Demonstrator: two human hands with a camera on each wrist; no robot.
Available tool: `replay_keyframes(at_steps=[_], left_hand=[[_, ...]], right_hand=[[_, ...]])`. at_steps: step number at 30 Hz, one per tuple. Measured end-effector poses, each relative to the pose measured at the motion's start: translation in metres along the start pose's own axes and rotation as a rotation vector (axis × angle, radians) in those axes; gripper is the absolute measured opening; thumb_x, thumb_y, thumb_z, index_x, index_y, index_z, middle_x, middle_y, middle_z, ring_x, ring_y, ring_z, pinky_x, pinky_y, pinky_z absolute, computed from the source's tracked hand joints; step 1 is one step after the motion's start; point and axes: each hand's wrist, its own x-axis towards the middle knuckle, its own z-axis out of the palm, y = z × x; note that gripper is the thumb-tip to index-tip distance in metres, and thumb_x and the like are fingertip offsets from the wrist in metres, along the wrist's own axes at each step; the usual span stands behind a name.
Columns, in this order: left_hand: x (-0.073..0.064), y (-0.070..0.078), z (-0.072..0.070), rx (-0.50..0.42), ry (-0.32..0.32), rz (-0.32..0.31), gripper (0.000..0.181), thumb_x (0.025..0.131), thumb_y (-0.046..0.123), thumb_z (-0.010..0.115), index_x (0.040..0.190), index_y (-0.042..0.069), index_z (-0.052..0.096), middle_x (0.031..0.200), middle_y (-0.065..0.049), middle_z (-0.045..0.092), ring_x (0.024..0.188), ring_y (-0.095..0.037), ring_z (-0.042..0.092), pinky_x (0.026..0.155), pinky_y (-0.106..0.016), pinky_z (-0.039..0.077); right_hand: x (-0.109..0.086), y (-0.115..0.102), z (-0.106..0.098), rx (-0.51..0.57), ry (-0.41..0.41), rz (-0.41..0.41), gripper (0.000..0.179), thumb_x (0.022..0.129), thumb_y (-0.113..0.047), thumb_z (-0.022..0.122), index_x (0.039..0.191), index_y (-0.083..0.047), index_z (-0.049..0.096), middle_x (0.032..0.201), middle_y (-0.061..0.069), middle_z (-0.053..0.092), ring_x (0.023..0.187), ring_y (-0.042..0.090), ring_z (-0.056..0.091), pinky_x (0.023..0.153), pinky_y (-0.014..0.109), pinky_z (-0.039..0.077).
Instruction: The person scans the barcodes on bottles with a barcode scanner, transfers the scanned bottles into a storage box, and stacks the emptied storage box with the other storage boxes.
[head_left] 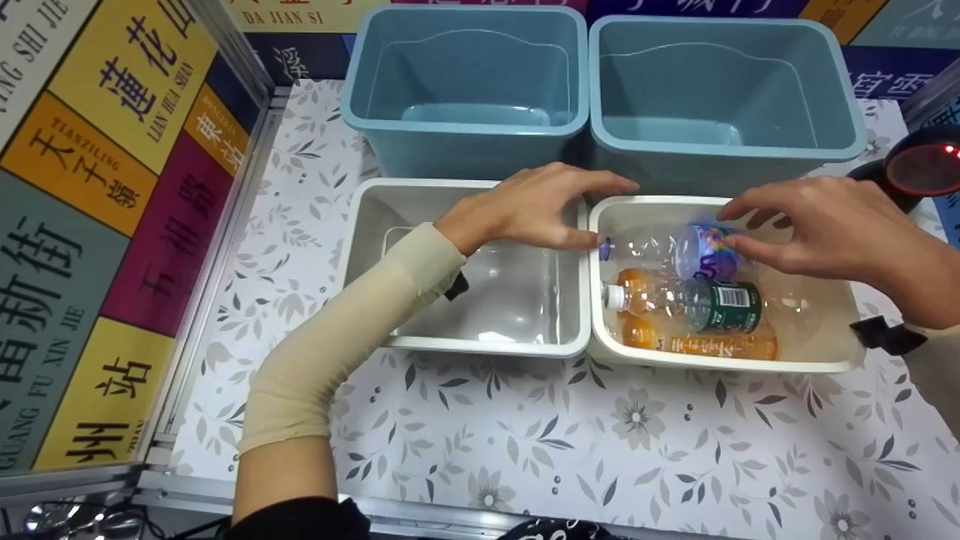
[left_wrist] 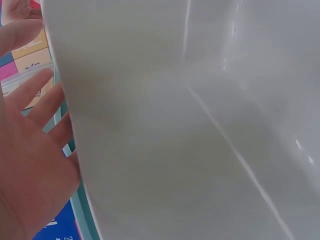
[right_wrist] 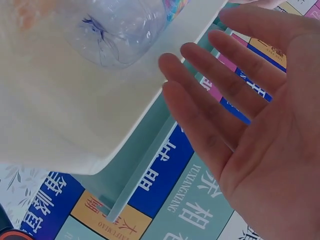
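My left hand (head_left: 536, 206) reaches over the left white bin (head_left: 469, 341), fingers extended and thumb near the rim shared with the right white bin (head_left: 720, 365). Inside the right bin lie plastic bottles on their sides. One clear bottle (head_left: 645, 251) has a purple cap and a colourful label. A second clear bottle (head_left: 682, 304) has a white cap and green label, and overlaps an orange bottle (head_left: 697, 345). Above the purple-capped bottle hovers my right hand (head_left: 817, 225), fingers loosely spread. The right wrist view shows its palm (right_wrist: 270, 165) holding nothing; the left palm (left_wrist: 40, 150) is likewise free.
Behind the white bins stand two deeper blue-green bins, one at left (head_left: 465, 142) and one at right (head_left: 727, 154). A dark round device with red lights (head_left: 926, 169) sits at the far right. Floral paper (head_left: 562, 442) covers the table; printed panels (head_left: 112, 187) border it.
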Motion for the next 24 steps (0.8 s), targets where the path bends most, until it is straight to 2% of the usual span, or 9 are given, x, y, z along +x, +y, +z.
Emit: replay_keyframes(at_steps=[4, 7, 13, 17, 24], left_hand=[[0.001, -0.001, 0.002, -0.014, -0.006, -0.008, 0.072, 0.083, 0.057, 0.065, 0.149, 0.049, 0.039, 0.139, 0.025, 0.056, 0.111, -0.002, 0.056, 0.084, -0.031, 0.051], [0.001, -0.002, 0.003, -0.016, -0.008, -0.012, 0.069, 0.082, 0.058, 0.065, 0.147, 0.050, 0.041, 0.134, 0.024, 0.058, 0.104, -0.003, 0.055, 0.079, -0.031, 0.050], [0.002, -0.002, 0.005, 0.032, -0.008, -0.009, 0.066, 0.083, 0.062, 0.062, 0.145, 0.049, 0.045, 0.141, 0.026, 0.054, 0.115, -0.005, 0.055, 0.084, -0.031, 0.049], [0.001, -0.002, 0.006, 0.060, -0.004, -0.019, 0.066, 0.083, 0.065, 0.060, 0.145, 0.050, 0.044, 0.144, 0.027, 0.051, 0.125, -0.005, 0.053, 0.092, -0.033, 0.048], [0.001, -0.002, 0.005, 0.071, -0.007, -0.021, 0.067, 0.083, 0.066, 0.060, 0.146, 0.050, 0.043, 0.147, 0.026, 0.049, 0.126, -0.006, 0.053, 0.091, -0.034, 0.049]], right_hand=[[0.001, -0.001, 0.003, -0.007, -0.061, 0.017, 0.048, 0.084, -0.057, 0.074, 0.119, -0.026, 0.073, 0.107, 0.008, 0.076, 0.079, 0.026, 0.070, 0.053, 0.031, 0.039], [0.001, -0.002, 0.005, -0.012, -0.103, 0.029, 0.051, 0.082, -0.058, 0.075, 0.123, -0.026, 0.071, 0.116, 0.009, 0.074, 0.082, 0.024, 0.068, 0.055, 0.032, 0.039], [0.003, -0.005, 0.007, -0.018, -0.165, 0.042, 0.059, 0.078, -0.061, 0.077, 0.127, -0.028, 0.069, 0.127, 0.010, 0.069, 0.097, 0.032, 0.068, 0.064, 0.048, 0.049], [0.004, -0.008, 0.009, -0.032, -0.201, 0.028, 0.064, 0.077, -0.058, 0.080, 0.132, -0.028, 0.065, 0.129, 0.010, 0.068, 0.098, 0.033, 0.068, 0.062, 0.046, 0.048], [0.006, -0.010, 0.010, -0.092, -0.207, -0.018, 0.072, 0.073, -0.049, 0.086, 0.136, -0.029, 0.060, 0.131, 0.010, 0.066, 0.100, 0.036, 0.068, 0.059, 0.049, 0.048]])
